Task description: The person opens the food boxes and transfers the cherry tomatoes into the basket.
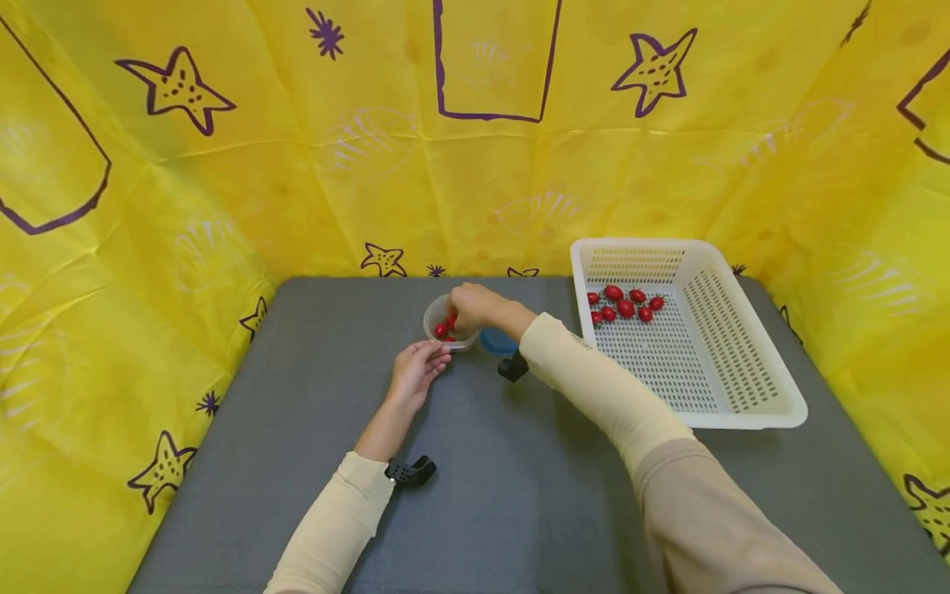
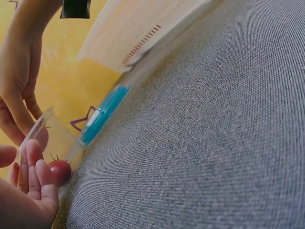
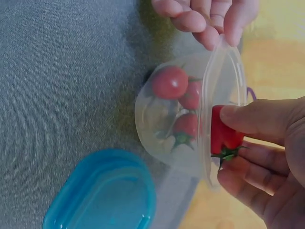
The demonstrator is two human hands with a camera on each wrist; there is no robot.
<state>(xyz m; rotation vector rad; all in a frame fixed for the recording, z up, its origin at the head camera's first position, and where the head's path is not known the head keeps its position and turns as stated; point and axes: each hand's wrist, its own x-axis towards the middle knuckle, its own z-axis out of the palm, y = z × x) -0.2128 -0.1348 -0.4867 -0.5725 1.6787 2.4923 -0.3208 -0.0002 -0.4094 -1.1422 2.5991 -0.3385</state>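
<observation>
A clear round plastic container [image 1: 436,312] stands near the back of the table with several cherry tomatoes [image 3: 170,82] inside. My left hand [image 1: 418,371] pinches its near rim between thumb and fingers. Reaching over from the right, my right hand [image 1: 478,307] holds a cherry tomato [image 3: 224,131] between thumb and fingers at the container's mouth, green stem showing. A blue lid [image 3: 107,191] lies on the table just right of the container, partly hidden under the right wrist in the head view.
On the right stands a white perforated basket [image 1: 742,338] with several cherry tomatoes [image 1: 626,308] gathered at its back left. The grey table [image 1: 297,429] meets a yellow patterned cloth [image 1: 282,181] behind and at both sides.
</observation>
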